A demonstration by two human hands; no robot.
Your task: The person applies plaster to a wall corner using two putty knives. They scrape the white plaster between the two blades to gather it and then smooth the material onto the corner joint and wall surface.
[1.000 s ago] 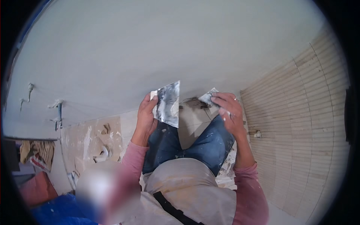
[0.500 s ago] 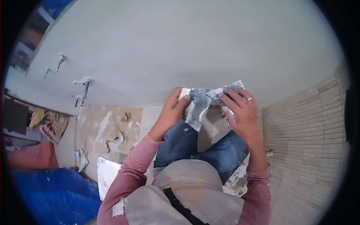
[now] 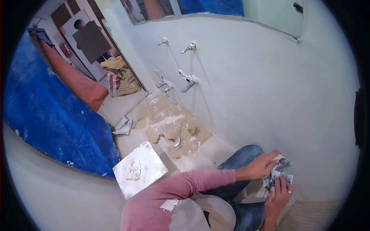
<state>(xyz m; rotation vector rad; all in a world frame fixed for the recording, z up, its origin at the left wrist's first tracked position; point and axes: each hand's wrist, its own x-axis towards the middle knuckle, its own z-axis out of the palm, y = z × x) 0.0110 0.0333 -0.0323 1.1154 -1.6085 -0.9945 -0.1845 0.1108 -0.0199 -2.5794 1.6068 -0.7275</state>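
My left hand [image 3: 263, 166] is closed on a flat putty scraper [image 3: 285, 164], a grey metal blade smeared with white. Just below it, my right hand [image 3: 278, 198] grips a second putty scraper [image 3: 284, 178], its fingers laid over the blade. The two blades are close together in front of my knees, near the plastered wall [image 3: 246, 100]; whether they touch I cannot tell. To my left, a white-coated square board [image 3: 154, 157] carries a mound of white putty [image 3: 132, 170].
Stained cardboard [image 3: 154, 109] covers floor by the wall, with torn pieces on it. Pipe stubs [image 3: 189, 85] stick out of the wall. Blue sheeting [image 3: 58, 115] hangs at the left. Beyond the doorway, a person holds a dark panel [image 3: 91, 41] near stuffed sacks [image 3: 127, 81].
My view has swung to the left, so my hands now appear at the lower right. The putty board and the person in the doorway have come into view. Both hands keep their scrapers.
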